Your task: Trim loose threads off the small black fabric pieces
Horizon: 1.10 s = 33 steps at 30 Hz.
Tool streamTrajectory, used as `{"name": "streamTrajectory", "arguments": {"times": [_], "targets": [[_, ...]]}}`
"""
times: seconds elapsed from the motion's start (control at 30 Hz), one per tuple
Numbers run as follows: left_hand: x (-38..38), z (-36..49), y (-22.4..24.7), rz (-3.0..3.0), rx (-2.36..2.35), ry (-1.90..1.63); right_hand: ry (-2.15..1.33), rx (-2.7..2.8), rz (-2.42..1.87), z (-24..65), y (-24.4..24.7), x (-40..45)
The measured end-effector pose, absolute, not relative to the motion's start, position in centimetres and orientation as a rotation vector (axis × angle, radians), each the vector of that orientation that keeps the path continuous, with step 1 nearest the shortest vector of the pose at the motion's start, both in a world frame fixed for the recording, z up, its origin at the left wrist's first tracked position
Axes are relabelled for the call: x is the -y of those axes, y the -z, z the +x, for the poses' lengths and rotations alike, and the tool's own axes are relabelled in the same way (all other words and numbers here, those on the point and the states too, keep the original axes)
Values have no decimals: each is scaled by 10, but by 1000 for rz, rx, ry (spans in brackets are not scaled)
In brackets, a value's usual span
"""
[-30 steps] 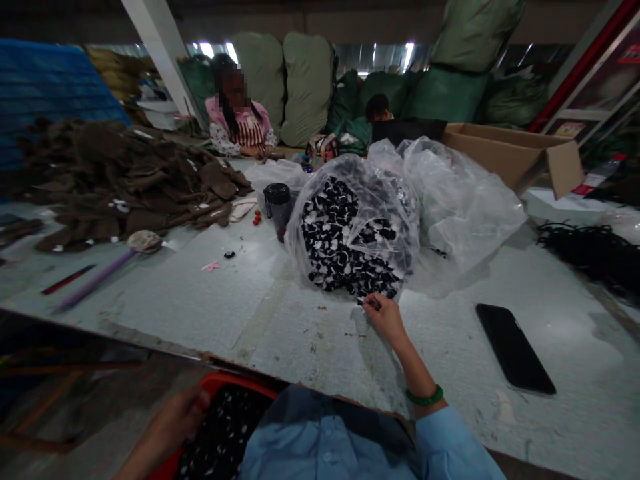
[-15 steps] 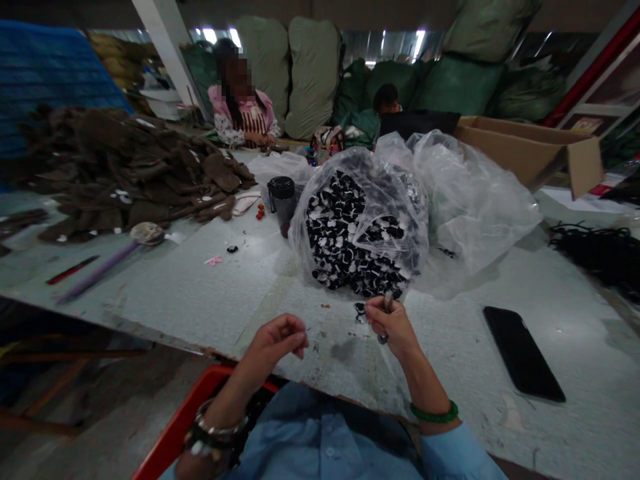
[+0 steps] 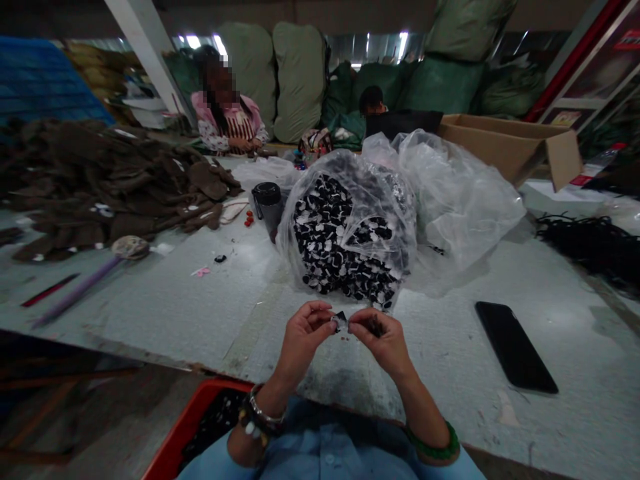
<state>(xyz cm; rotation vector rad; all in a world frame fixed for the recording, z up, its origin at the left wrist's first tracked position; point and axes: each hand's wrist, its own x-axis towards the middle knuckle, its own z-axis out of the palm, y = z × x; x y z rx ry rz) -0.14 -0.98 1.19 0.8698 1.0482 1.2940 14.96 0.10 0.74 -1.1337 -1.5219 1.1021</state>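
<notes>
Long and pale, the table (image 3: 425, 360) stretches across a dim workroom, with bulging green sacks (image 3: 299, 83) stacked behind it. Brown fabric pieces (image 3: 135, 187) lie heaped over its left side. Near the middle sits a clear plastic bag (image 3: 406, 220) filled with small black-and-white pieces (image 3: 320, 247), and an open cardboard box (image 3: 493, 147) stands behind it to the right. Below the near edge is a red basket (image 3: 173, 427) with dark bits inside. Just in front of the bag, the left hand (image 3: 304, 337) and right hand (image 3: 383, 340) nearly meet, fingers bent and tips pinching. Well to their right lies a black phone (image 3: 516, 347). Smallest of all, one black-and-white piece (image 3: 340, 320) is held between both hands' fingertips, above the table
</notes>
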Motion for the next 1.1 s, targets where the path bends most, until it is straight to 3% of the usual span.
{"name": "streamTrajectory", "arguments": {"times": [0.7,0.93,1.1], "targets": [[10,9,-14,1068,-1138,-1300,-821,1884,-1166,151,-11,4],[8,8,-14,980,-1103,-1265,-954,1691,-1149,150,-9,4],[4,6,-12,920,-1065,-1272,-891,1707,-1391,165,-6,1]]}}
